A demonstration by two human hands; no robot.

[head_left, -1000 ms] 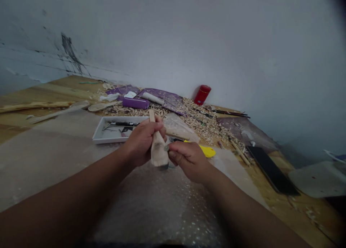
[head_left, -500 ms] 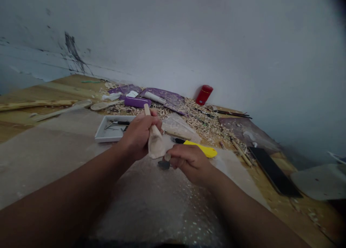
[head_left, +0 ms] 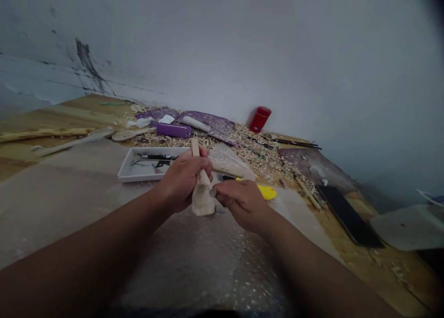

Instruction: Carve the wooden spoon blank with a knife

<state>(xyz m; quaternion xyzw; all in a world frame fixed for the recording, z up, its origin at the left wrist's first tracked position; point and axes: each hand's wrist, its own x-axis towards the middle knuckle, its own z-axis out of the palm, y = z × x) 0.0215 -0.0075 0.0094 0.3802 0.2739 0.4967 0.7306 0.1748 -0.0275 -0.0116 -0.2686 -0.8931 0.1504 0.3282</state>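
The left hand has its grip closed around the handle of a wooden spoon, held bowl-down above the middle of the table, just in front of the white tray. The right hand is curled shut on a small tool pressed against the spoon's bowl; its working end is mostly hidden. The 2 hands nearly touch, so a slip off the wood could drive the tool toward the left fingers. The thin handle could also twist in the grip under pressure, and the dim light makes the edge hard to follow.
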